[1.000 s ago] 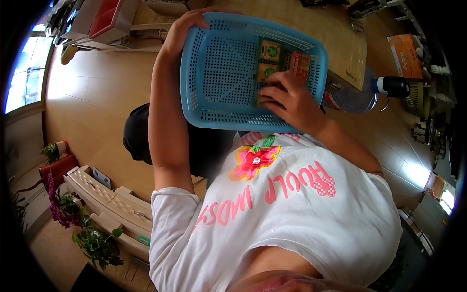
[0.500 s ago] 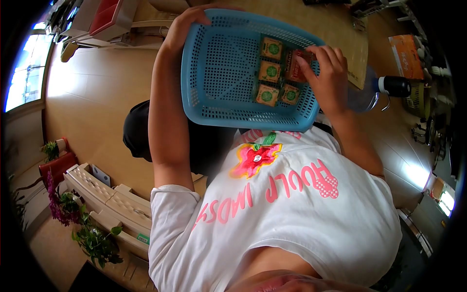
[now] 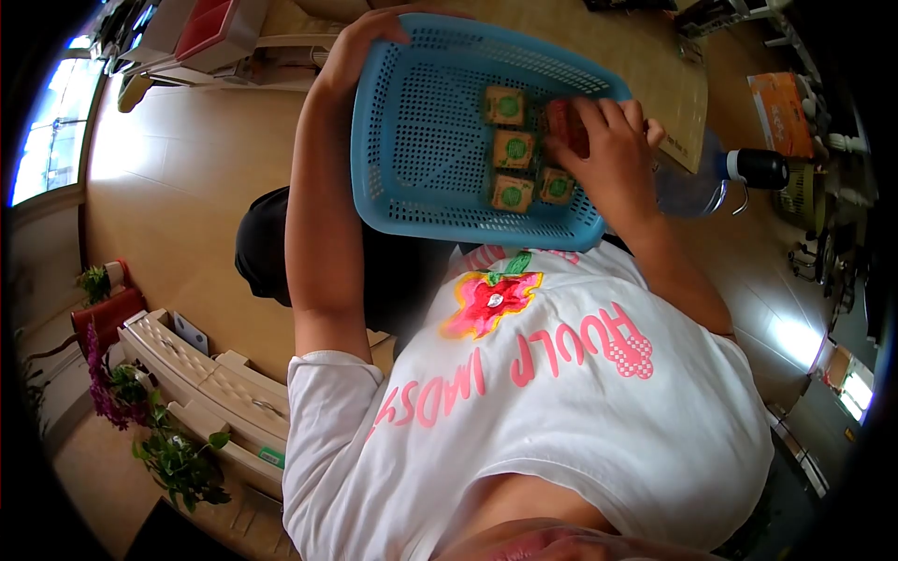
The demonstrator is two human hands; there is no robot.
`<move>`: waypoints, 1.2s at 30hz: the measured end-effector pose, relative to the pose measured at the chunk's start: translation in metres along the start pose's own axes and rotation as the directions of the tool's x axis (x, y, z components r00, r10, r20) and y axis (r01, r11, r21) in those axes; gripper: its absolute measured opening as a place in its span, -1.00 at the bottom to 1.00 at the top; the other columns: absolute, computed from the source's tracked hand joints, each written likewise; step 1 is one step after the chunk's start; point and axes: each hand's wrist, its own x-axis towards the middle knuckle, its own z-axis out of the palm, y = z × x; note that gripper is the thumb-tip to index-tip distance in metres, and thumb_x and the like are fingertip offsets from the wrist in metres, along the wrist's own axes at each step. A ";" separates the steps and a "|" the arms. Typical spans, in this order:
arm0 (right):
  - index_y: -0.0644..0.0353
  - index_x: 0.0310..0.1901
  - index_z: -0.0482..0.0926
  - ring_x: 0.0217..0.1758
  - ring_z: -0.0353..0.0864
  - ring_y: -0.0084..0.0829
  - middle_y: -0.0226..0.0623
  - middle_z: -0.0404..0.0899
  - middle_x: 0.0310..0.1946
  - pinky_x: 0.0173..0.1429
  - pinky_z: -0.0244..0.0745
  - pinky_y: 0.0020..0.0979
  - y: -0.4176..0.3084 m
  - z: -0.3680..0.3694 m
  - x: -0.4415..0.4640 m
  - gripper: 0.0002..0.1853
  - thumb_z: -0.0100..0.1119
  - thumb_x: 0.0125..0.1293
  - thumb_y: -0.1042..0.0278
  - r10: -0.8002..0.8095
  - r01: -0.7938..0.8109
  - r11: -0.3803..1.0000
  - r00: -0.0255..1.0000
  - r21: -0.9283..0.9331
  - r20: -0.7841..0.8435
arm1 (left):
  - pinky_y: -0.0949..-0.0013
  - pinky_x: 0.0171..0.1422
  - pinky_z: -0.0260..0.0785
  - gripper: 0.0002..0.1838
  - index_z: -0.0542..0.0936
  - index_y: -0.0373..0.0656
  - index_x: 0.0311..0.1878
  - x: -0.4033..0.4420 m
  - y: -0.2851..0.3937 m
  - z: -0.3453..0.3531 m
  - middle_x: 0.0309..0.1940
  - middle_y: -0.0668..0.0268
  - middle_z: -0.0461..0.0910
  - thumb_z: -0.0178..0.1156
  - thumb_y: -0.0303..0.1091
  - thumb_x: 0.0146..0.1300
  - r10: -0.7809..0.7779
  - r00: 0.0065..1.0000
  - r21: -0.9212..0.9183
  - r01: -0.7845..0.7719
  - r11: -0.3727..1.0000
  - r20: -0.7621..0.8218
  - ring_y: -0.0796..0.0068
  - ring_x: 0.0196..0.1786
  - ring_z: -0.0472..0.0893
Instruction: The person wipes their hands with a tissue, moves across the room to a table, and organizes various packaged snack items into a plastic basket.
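Observation:
My left hand (image 3: pixel 369 39) is wrapped round the upper left rim of a blue perforated plastic basket (image 3: pixel 372 154), which is tilted over my lap. My right hand (image 3: pixel 608 140) reaches over the basket's right side, its fingers closed on a red packet (image 3: pixel 565 126) that they partly hide. Beside that packet lie several small tan packets with green round marks: one at the top (image 3: pixel 505 106), one in the middle (image 3: pixel 514 149), one at the bottom (image 3: pixel 512 193) and one nearer my right wrist (image 3: pixel 557 185).
Beyond the basket is a wooden tabletop (image 3: pixel 645 56). A large clear bottle (image 3: pixel 687 192) with a black top and an orange box (image 3: pixel 781 114) are at the right. Pale drawers (image 3: pixel 210 383) and a potted plant (image 3: pixel 187 463) stand at the lower left.
My right hand has moved from the lower packets to the red packet and closed on it. The tan packets have shifted apart and left a little. My left hand keeps its hold on the rim.

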 end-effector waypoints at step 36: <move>0.02 0.01 0.62 0.19 0.42 -0.31 -0.43 0.52 0.06 0.29 0.18 -0.10 0.022 -0.010 -0.013 -0.47 0.54 -0.08 0.35 -0.324 0.311 0.943 0.939 0.119 0.116 | 0.30 0.26 0.47 -0.34 0.57 -0.31 0.31 -0.005 0.006 0.002 0.24 0.01 0.62 -0.03 -0.27 0.13 -0.040 0.998 0.040 0.042 0.998 -0.053 0.17 0.04 0.64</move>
